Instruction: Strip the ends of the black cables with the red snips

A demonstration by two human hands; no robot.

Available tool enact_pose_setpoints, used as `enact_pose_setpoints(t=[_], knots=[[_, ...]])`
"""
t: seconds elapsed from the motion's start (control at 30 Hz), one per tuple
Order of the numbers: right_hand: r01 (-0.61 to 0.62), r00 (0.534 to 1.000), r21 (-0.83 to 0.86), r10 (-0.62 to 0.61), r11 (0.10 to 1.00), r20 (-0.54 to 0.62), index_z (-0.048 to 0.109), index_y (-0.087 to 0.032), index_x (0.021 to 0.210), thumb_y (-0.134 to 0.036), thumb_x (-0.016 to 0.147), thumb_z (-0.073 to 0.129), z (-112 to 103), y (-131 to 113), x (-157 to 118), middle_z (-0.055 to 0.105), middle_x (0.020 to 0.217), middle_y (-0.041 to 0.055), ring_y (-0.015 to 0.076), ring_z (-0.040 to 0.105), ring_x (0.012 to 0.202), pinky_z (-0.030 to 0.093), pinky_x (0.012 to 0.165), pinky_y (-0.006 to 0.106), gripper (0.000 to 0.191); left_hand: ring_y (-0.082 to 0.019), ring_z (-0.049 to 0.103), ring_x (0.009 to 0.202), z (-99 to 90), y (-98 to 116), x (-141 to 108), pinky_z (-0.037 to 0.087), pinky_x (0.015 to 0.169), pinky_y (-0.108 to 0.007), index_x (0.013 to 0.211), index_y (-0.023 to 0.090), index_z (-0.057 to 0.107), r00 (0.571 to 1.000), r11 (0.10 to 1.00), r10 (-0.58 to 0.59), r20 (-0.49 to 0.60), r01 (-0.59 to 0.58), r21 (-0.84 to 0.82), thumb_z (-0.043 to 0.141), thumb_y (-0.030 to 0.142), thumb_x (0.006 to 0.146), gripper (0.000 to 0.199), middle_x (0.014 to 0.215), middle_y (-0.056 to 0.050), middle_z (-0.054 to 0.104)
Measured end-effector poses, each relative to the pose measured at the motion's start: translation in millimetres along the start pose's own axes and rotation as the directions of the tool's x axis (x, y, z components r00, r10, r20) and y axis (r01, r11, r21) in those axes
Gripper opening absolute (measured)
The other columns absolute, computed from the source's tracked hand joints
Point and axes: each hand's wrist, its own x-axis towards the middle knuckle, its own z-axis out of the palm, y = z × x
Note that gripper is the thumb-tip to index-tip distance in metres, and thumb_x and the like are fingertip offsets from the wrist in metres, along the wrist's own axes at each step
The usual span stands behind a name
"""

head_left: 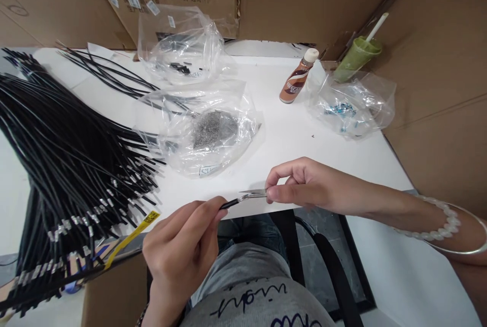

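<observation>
Front clear bag (228, 157): contains small grey parts (206, 130). Rear clear bag (190, 25): contains small black pieces (181, 68). Right-side clear bag (375, 101): contains small blue pieces (344, 109). Green cup (357, 55): contains a white stick (377, 27). Black cable (230, 204): positioned between the hands, above the near edge of the table (281, 152). Left hand (184, 246): closed around the cable. Right hand (304, 185): thumb and forefinger pinched at its silver end (254, 195).

And here's the black cable (230, 204), a short slim length poking out of the left hand (186, 246), the rest hidden in the grip. It tilts gently upward to the right, and there's the silvery end (249, 196), its tip pinched in the right hand (304, 185)! Bare wire, perhaps, though it's too small to be sure.
</observation>
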Motion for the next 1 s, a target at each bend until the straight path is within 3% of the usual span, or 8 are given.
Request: enact_pose_setpoints(t=[0.17, 0.33, 0.4, 0.47, 0.6, 0.67, 0.8, 1.0], knots=[[-0.008, 0.99, 0.142, -0.012, 0.99, 0.14, 0.063, -0.016, 0.087, -0.05, 0.087, 0.061, -1, 6, 3, 0.031, 0.046, -0.0104, 0.0051, 0.018, 0.043, 0.014, 0.042, 0.021, 0.034, -0.006, 0.056, 0.062, -1.3, 2, 1, 0.044, 0.062, -0.017, 0.095, 0.015, 0.067, 1.0, 1.0, -0.005, -0.006, 0.005, 0.012, 0.064, 0.002, 0.079, 0.02, 0.072, 0.001, 0.063], [0.138, 0.986, -0.192, -0.153, 0.971, -0.063, 0.062, -0.018, 0.087, -0.048, 0.084, 0.066, 2, 1, -2, 0.04, 0.054, -0.0085, 0.0048, 0.029, 0.047, 0.02, 0.043, 0.018, 0.03, -0.006, 0.056, 0.058, -1.1, 2, 2, 0.043, 0.056, -0.016, 0.094, 0.017, 0.067, 1.0, 0.999, -0.03, 0.009, 0.03, -0.013, 0.063, 0.005, 0.081, 0.019, 0.07, 0.003, 0.063], [0.268, 0.923, -0.452, -0.361, 0.851, -0.131, 0.062, -0.019, 0.089, -0.048, 0.085, 0.065, 4, -1, -6, 0.048, 0.059, -0.0072, 0.0048, 0.037, 0.05, 0.026, 0.046, 0.017, 0.029, -0.005, 0.055, 0.056, -1.1, 2, 2, 0.042, 0.056, -0.016, 0.095, 0.017, 0.067, 0.999, 0.999, -0.043, 0.008, 0.043, -0.01, 0.062, 0.006, 0.082, 0.018, 0.069, 0.003, 0.063], [0.327, 0.818, -0.719, -0.565, 0.613, -0.11, 0.061, -0.019, 0.091, -0.047, 0.09, 0.058, 6, -2, -9, 0.052, 0.058, -0.0071, 0.005, 0.039, 0.048, 0.027, 0.047, 0.018, 0.028, -0.004, 0.053, 0.054, -1.6, 2, 3, 0.042, 0.055, -0.016, 0.095, 0.017, 0.067, 0.999, 0.999, -0.052, 0.012, 0.052, 0.002, 0.062, 0.008, 0.083, 0.016, 0.069, 0.004, 0.063], [0.201, 0.622, -0.979, -0.777, 0.037, 0.098, 0.06, -0.019, 0.089, -0.041, 0.098, 0.045, 9, 0, -13, 0.056, 0.053, -0.006, 0.0074, 0.041, 0.044, 0.023, 0.046, 0.024, 0.027, -0.005, 0.056, 0.056, -3.4, 3, 4, 0.043, 0.057, -0.015, 0.094, 0.017, 0.067, 0.998, 0.999, -0.047, 0.028, 0.047, -0.005, 0.061, 0.009, 0.084, 0.014, 0.068, 0.004, 0.063], [0.1, 0.559, -0.986, -0.813, -0.13, 0.164, 0.059, -0.02, 0.091, -0.038, 0.099, 0.045, 12, 0, -13, 0.055, 0.052, -0.0061, 0.0084, 0.041, 0.043, 0.022, 0.046, 0.026, 0.024, -0.004, 0.055, 0.056, -4.1, 3, 4, 0.043, 0.057, -0.015, 0.094, 0.017, 0.066, 0.998, 0.999, -0.051, 0.029, 0.052, -0.005, 0.061, 0.008, 0.084, 0.014, 0.067, 0.004, 0.062], [-0.018, 0.477, -0.975, -0.859, -0.22, 0.185, 0.058, -0.018, 0.094, -0.036, 0.099, 0.046, 19, -1, -13, 0.047, 0.049, -0.0073, 0.008, 0.039, 0.039, 0.022, 0.044, 0.028, 0.022, -0.003, 0.05, 0.053, -3.8, 3, 5, 0.04, 0.054, -0.015, 0.095, 0.016, 0.067, 0.998, 0.998, -0.066, 0.01, 0.066, 0.019, 0.062, 0.008, 0.084, 0.014, 0.068, 0.004, 0.062], [-0.068, 0.464, -0.944, -0.848, -0.322, 0.256, 0.061, -0.011, 0.1, -0.024, 0.091, 0.06, 29, -1, -13, 0.05, 0.05, -0.0061, 0.0076, 0.043, 0.039, 0.027, 0.039, 0.024, 0.016, -0.003, 0.054, 0.055, -1.2, 5, 7, 0.041, 0.057, -0.015, 0.095, 0.016, 0.066, 0.997, 0.995, -0.082, 0.004, 0.081, 0.058, 0.064, 0.008, 0.083, 0.015, 0.069, 0.004, 0.064]])
